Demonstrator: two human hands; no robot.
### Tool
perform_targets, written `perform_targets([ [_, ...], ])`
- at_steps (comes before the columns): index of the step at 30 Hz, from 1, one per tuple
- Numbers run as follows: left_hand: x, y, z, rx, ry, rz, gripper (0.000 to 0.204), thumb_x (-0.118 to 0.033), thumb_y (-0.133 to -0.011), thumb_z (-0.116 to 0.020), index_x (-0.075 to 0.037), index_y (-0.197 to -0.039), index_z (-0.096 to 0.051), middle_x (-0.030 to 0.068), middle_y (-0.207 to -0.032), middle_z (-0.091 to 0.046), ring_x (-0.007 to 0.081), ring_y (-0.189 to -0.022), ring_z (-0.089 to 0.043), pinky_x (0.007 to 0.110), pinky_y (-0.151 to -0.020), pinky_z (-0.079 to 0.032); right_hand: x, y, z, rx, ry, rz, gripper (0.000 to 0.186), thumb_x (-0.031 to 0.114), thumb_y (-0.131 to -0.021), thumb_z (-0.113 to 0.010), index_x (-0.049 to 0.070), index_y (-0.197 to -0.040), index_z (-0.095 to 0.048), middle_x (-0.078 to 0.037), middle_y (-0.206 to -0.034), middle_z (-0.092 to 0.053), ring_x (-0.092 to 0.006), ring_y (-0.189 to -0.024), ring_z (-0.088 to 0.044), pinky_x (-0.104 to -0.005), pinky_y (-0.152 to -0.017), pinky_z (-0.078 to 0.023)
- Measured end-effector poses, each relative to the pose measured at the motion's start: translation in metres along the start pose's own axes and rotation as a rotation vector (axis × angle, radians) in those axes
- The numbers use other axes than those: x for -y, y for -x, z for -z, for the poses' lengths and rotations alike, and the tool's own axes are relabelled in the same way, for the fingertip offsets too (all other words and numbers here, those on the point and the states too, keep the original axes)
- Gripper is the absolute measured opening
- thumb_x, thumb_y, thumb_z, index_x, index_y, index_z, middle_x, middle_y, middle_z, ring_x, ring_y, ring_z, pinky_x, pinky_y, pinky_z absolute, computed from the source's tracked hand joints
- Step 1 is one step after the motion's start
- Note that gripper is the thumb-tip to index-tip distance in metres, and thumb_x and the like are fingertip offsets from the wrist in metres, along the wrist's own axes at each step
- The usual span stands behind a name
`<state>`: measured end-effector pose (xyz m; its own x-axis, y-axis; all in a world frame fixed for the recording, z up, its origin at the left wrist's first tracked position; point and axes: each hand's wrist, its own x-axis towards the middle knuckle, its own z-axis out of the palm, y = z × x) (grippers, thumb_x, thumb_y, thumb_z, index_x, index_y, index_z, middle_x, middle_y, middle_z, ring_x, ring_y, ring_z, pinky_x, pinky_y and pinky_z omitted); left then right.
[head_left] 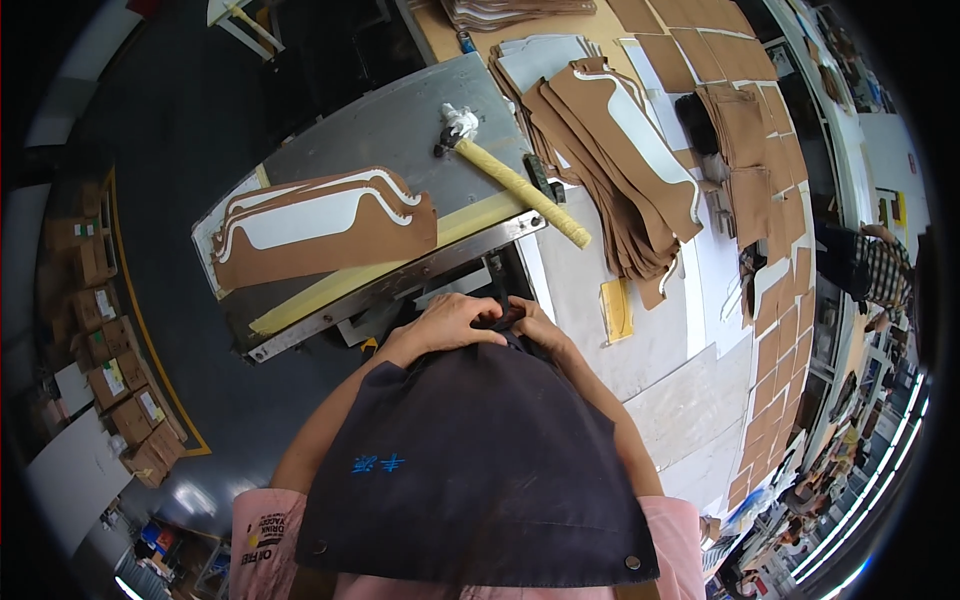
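Observation:
Both hands meet at the front of my dark apron (470, 430), near the metal table's front edge. My left hand (455, 325) is curled, thumb toward the apron, at a black strap (497, 285). Close beside it, my right hand (535, 325) has its fingers bent round the same spot. What the fingertips pinch is dark and partly hidden by the hands. Beyond them, brown pieces with white panels (310, 220) lie stacked on the metal table (370, 120). A hammer with a yellow-wrapped handle (525, 190) lies across that table's right side.
At right, a larger stack of brown pieces (610, 170) rests on a work table (650, 385), near a yellow block (617, 310). Rows of brown sheets (775, 390) line its far side. Cardboard boxes (120, 385) stand on the floor at left. Another person (885, 270) is at far right.

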<state>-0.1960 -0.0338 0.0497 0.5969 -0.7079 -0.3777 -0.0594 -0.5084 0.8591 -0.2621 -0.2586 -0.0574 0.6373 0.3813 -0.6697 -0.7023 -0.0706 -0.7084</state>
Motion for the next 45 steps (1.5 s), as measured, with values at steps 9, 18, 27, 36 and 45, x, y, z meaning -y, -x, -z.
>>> perform_targets([
  [9,-0.037,-0.001,0.004,0.031,-0.424,-0.439,0.031,-0.025,-0.081,-0.073,-0.012,-0.107,-0.064,0.0054,-0.114,-0.059,0.0234,-0.114,-0.055,0.039,-0.099,-0.042,0.029,0.004,0.013,0.013,-0.010,-0.050,0.048,-0.002,-0.053,-0.054,-0.001,-0.100,-0.061,-0.007,-0.085,-0.065,-0.0163,-0.079,-0.059,-0.0238,-0.065,-0.046],
  [18,-0.057,-0.024,-0.013,-0.079,-0.939,-0.807,0.013,-0.018,-0.071,-0.063,-0.005,-0.074,-0.064,0.0051,-0.085,-0.058,0.0210,-0.088,-0.056,0.040,-0.096,-0.044,0.070,0.032,0.000,0.030,0.139,0.104,0.044,0.012,-0.079,-0.069,0.000,-0.121,-0.060,-0.009,-0.111,-0.066,-0.0171,-0.105,-0.061,-0.0310,-0.091,-0.048],
  [27,-0.045,0.011,-0.002,-0.221,-0.411,-0.568,0.027,-0.015,-0.070,-0.075,-0.004,-0.092,-0.064,0.0069,-0.098,-0.061,0.0242,-0.098,-0.060,0.036,-0.074,-0.054,0.060,0.113,-0.025,-0.289,0.199,0.421,0.024,0.009,-0.089,-0.064,0.002,-0.112,-0.064,-0.013,-0.107,-0.066,-0.0245,-0.102,-0.064,-0.0328,-0.086,-0.050],
  [36,-0.040,0.016,0.007,-0.018,-0.069,-0.153,0.049,-0.040,-0.085,-0.071,-0.008,-0.121,-0.065,0.0097,-0.112,-0.068,0.0271,-0.107,-0.061,0.039,-0.096,-0.046,0.058,0.073,0.000,-0.095,1.075,0.473,0.018,0.013,-0.089,-0.064,0.003,-0.105,-0.067,-0.012,-0.091,-0.065,-0.0321,-0.080,-0.065,-0.0384,-0.067,-0.052],
  [45,0.003,0.085,0.007,-0.454,0.150,0.029,0.037,-0.031,-0.087,-0.071,-0.007,-0.114,-0.068,0.0111,-0.116,-0.065,0.0288,-0.111,-0.060,0.038,-0.097,-0.047,0.106,0.125,-0.040,-0.428,0.375,0.423,0.023,0.017,-0.092,-0.066,0.001,-0.108,-0.069,-0.013,-0.103,-0.066,-0.0242,-0.100,-0.063,-0.0331,-0.079,-0.051],
])
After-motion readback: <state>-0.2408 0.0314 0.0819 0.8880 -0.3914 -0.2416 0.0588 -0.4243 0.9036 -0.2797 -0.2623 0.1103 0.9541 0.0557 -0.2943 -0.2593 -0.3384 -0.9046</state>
